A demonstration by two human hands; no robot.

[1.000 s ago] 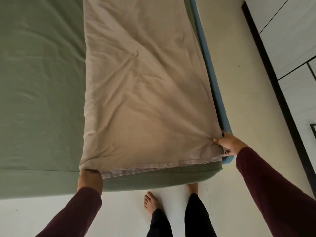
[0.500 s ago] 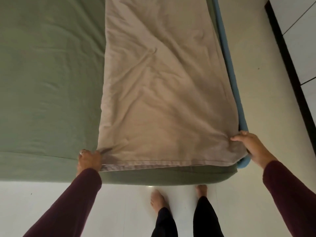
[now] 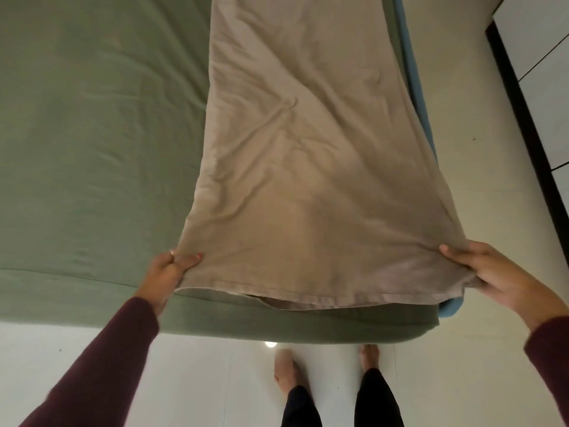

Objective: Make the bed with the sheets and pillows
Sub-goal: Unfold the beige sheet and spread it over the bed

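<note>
Head camera kid: What do the hands hold?

Friend: The left hand pinches one near corner of the tan sheet. The right hand grips the other corner. The hands are far apart.

Head camera kid: Where is the sheet?

Friend: It lies folded long on the right side of the bed, on top of the green sheet. Its near edge is lifted a bit. Bare feet stand on the white floor.
</note>
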